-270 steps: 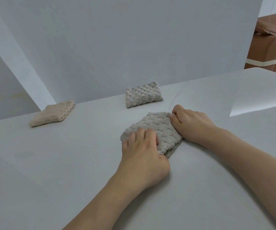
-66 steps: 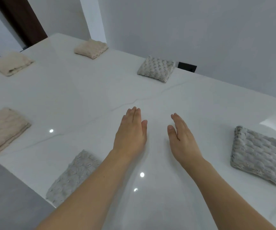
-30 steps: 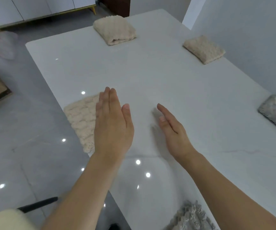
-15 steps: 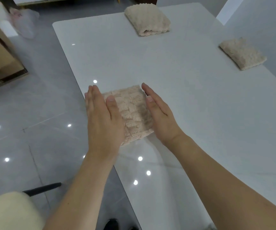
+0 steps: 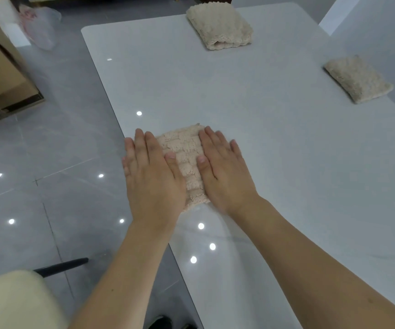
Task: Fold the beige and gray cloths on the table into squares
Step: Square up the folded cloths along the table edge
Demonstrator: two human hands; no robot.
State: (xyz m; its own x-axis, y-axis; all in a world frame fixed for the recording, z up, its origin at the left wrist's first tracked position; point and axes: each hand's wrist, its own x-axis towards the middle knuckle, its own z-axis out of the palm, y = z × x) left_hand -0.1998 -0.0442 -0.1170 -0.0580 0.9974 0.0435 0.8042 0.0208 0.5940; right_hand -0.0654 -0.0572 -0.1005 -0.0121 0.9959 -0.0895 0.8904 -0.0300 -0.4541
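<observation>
Your left hand [image 5: 152, 176] and right hand [image 5: 225, 172] lie flat, fingers [image 5: 211, 141] straight and together, pressing the folded beige cloth [image 5: 184, 155] at the worktop [image 5: 274, 150] near edge. Step: flattening this square. Next, check its edges align before releasing.

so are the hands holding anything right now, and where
Nothing is gripped. Left hand and right hand lie flat on the beige cloth, covering its left and right sides.
</observation>
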